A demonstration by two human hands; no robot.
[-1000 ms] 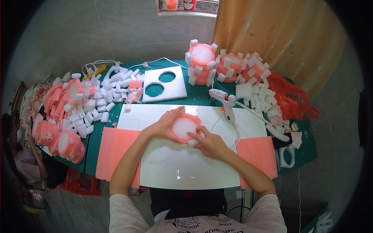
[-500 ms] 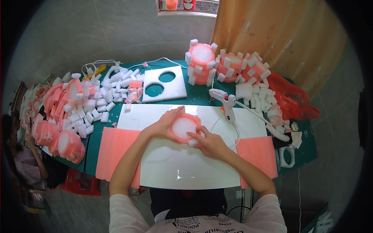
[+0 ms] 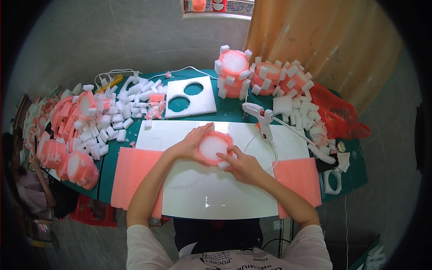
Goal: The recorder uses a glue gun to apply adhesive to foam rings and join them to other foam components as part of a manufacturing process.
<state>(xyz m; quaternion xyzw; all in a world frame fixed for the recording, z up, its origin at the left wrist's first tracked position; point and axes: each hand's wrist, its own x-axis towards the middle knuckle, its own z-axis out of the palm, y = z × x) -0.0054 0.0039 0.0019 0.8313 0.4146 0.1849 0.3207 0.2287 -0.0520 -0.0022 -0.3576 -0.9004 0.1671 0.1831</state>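
Observation:
A round foam piece [image 3: 213,148] with a pink rim and a white middle is over the white board [image 3: 216,189] in front of me. My left hand [image 3: 193,143] curves round its left side, fingers at the far edge and thumb lower down. At its lower right edge, my right hand [image 3: 245,164] pinches a small white foam block [image 3: 223,165] against the rim. The right fingers partly cover that block. Beyond the right hand, a white glue gun [image 3: 265,125] lies on the board, its cord curling near my wrist.
Pink foam sheets [image 3: 130,177] stick out on both sides of the board. White foam blocks [image 3: 108,130] and pink rings pile up at the left. Finished-looking foam rounds [image 3: 234,63] stack at the back. A holed white foam slab [image 3: 204,101] lies behind the board. Red plastic [image 3: 335,112] sits right.

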